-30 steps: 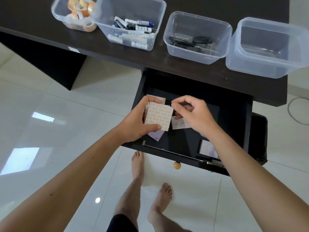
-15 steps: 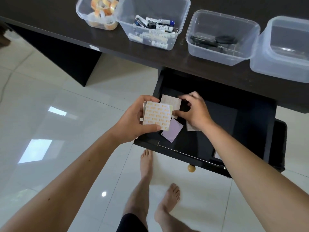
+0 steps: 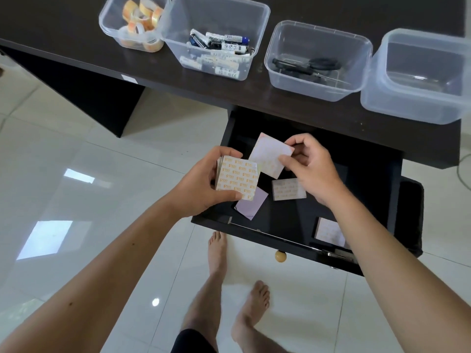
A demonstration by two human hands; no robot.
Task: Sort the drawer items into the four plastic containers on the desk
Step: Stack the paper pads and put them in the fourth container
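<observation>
A: How far along is the person looking?

B: Fairly far, by the look of it. Three of the four containers on the desk (image 3: 76, 54) are already holding things: the tape container (image 3: 112, 34) has rolls in it, the battery container (image 3: 262, 26) is carrying batteries, and the scissors container (image 3: 277, 77) has dark-handled scissors lying in it. The far-right container (image 3: 377, 105) is looking empty.

A: And the hands?

B: The left hand (image 3: 201, 184) is grasping a stack of sticky pads (image 3: 238, 179) between thumb and fingers, over the front left corner of the open drawer (image 3: 382, 189). The right hand (image 3: 312, 166) is pinching the corner of one more pale pad (image 3: 269, 155), holding it tilted just beside the stack, above the drawer.

A: So what is remaining?

B: Inside the drawer, a printed pad (image 3: 288, 188) is lying flat near the middle, a lilac pad (image 3: 251, 203) is sitting partly under the held stack, and another pad (image 3: 328, 231) is resting near the front right, half hidden by the right forearm. Something metallic is showing at the front edge there, too small to name.

A: Where are they probably heading?

B: Judging by the sorting so far, the pads are likely bound for the empty container, with a few pickups and the drop-off left.
</observation>
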